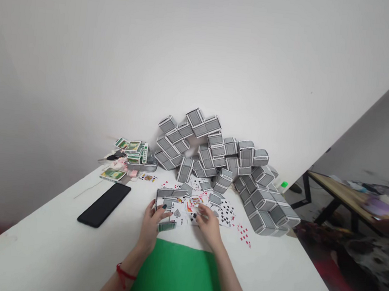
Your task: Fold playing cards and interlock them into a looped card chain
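My left hand (152, 224) is closed around the left side of a partly folded playing-card piece, with grey-backed flaps standing up around it. An ace of spades (177, 213) lies face up at its fingertips. My right hand (209, 226) has its fingers bent together over the loose cards; whether something small is between them is hidden. Beneath and beyond both hands spread several face-up playing cards (226, 212), some red and some black. Folded grey card blocks (223, 181) stand just behind them.
Stacked card blocks (210, 154) lean along the wall and run down the right side (265, 201). A black phone (104, 204) lies left, near green card boxes (133, 147). A green sheet (180, 276) covers the front. Another table (342, 193) is at right.
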`<state>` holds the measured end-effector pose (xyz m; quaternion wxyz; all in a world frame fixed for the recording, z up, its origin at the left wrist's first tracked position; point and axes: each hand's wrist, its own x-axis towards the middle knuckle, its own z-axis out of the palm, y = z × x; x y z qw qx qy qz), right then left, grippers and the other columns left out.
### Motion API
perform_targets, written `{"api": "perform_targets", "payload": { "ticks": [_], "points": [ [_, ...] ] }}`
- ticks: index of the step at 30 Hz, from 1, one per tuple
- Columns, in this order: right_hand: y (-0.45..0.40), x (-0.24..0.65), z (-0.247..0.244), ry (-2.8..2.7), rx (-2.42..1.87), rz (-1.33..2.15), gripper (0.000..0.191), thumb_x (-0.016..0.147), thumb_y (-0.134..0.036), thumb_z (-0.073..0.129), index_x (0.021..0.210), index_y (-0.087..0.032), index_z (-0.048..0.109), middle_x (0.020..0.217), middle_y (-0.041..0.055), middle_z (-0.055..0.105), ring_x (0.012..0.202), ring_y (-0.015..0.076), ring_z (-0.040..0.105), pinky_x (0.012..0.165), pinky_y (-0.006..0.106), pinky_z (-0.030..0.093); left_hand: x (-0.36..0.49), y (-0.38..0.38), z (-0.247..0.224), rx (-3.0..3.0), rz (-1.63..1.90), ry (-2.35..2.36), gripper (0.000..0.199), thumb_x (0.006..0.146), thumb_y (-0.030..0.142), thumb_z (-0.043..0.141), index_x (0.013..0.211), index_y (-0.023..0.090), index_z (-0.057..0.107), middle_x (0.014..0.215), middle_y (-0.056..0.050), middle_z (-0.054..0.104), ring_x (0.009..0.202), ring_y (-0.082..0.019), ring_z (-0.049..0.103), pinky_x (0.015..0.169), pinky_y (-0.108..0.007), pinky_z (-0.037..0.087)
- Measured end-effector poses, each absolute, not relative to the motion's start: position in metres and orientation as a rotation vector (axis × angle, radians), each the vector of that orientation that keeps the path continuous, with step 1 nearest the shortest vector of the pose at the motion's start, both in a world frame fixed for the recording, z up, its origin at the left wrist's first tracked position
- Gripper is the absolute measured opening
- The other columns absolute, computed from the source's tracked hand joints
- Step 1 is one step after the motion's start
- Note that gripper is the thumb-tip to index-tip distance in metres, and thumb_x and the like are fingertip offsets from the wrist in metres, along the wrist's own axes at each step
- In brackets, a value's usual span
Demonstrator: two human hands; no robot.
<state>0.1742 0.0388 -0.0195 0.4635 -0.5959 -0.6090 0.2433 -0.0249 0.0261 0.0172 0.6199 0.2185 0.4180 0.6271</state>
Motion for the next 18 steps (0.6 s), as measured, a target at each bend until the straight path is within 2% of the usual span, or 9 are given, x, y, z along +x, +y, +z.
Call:
{"api": "perform_targets", "payload": {
  "ticks": [2,4,8,11,15,18],
  "points": [
    [0.052,0.192,-0.017,-1.564,-1.702,0.363,0.032,0.074,-0.021,0.047,0.104,-0.016,0.058,0.104,0.0098,0.061,0.094,0.0207,0.058,0.082,0.034,0.047,-0.027,0.028,0.015,0.502,1.466,0.977,0.04,0.072,0.016,0.058,0.109,0.021,0.042,0.099,-0.007,0.054,0.073,-0.019,0.065,0.056,-0.038,0.057],
    [0.063,0.207,-0.012,-1.563,-1.769,0.292,0.034,0.073,-0.017,0.046,0.105,-0.015,0.059,0.106,0.0113,0.06,0.097,0.0226,0.056,0.085,0.036,0.043,-0.028,0.03,0.014,0.495,1.496,0.992,0.041,0.073,0.016,0.057,0.11,0.021,0.041,0.1,-0.006,0.053,0.072,-0.017,0.064,0.058,-0.037,0.057],
    [0.076,0.217,-0.002,-1.665,-1.802,0.274,0.031,0.069,-0.014,0.051,0.098,-0.014,0.063,0.102,0.0107,0.062,0.099,0.0246,0.053,0.089,0.037,0.037,-0.03,0.033,0.013,0.472,1.547,1.014,0.042,0.074,0.016,0.056,0.112,0.022,0.039,0.099,-0.005,0.053,0.071,-0.016,0.064,0.061,-0.035,0.057],
    [0.08,0.205,0.0,-1.809,-1.767,0.319,0.029,0.066,-0.019,0.06,0.095,-0.019,0.065,0.103,0.0075,0.063,0.101,0.0245,0.051,0.09,0.036,0.034,-0.031,0.034,0.015,0.478,1.577,1.013,0.042,0.074,0.016,0.055,0.112,0.022,0.04,0.099,-0.005,0.053,0.071,-0.016,0.064,0.062,-0.034,0.057],
    [0.085,0.185,-0.002,-1.937,-1.781,0.349,0.048,0.063,-0.025,0.066,0.11,-0.023,0.058,0.122,0.0074,0.053,0.112,0.026,0.042,0.091,0.035,0.03,-0.033,0.032,0.016,0.539,1.58,0.965,0.043,0.072,0.015,0.056,0.112,0.023,0.044,0.104,-0.006,0.052,0.073,-0.015,0.064,0.065,-0.032,0.056],
    [0.092,0.181,-0.004,-1.98,-1.86,0.366,0.056,0.062,-0.025,0.066,0.117,-0.022,0.053,0.122,0.0092,0.051,0.112,0.0265,0.042,0.09,0.034,0.029,-0.035,0.031,0.016,0.561,1.573,0.934,0.048,0.068,0.013,0.059,0.113,0.024,0.045,0.108,-0.007,0.052,0.074,-0.016,0.064,0.065,-0.031,0.056]
  ]
}}
